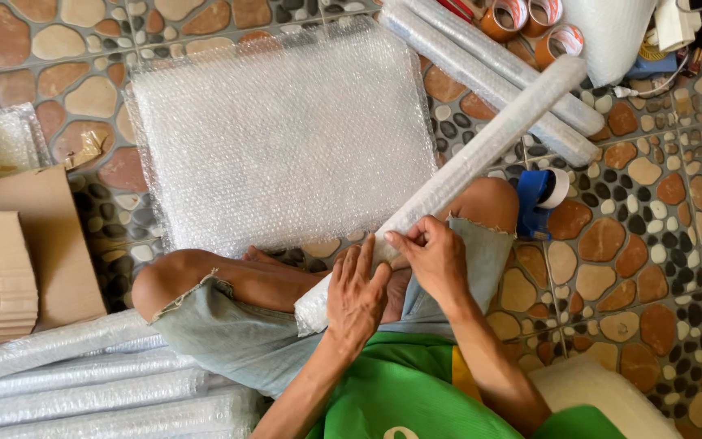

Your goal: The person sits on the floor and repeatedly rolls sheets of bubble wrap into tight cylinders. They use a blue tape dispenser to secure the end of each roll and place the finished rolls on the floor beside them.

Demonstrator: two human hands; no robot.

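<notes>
Head view, looking straight down at a person sitting cross-legged on a pebble-pattern floor (pixel 652 268).

Long bubble-wrapped roll (pixel 465 175) lies diagonally across the lap, low end at 7 o'clock near the left knee, far end out at 1 o'clock toward the tape rolls.

Left hand (pixel 357 294): flat, palm down on the lower part of the roll, fingers spread and pressing the wrap. Not closed around it.

Right hand (pixel 435 256): just beside the left, at its 2 o'clock. Thumb and fingertips pinched on the wrap's surface at the roll's near side; can't tell if it's tape or a wrap edge between them.

The roll runs under both hands, most of its length extends past them toward 1 o'clock.

Around:
- flat bubble-wrap sheet (pixel 282 134) on the floor at 12 o'clock, just beyond the knees
- two more wrapped rolls (pixel 513 77) at 1 o'clock, crossing under the held roll's far end
- brown tape rolls (pixel 530 20) at the top edge
- blue tape dispenser (pixel 542 199) at 3 o'clock, beside the right knee
- stack of wrapped rolls (pixel 83 382) at 8 o'clock
- cardboard pieces (pixel 18 252) at 9 o'clock
</notes>
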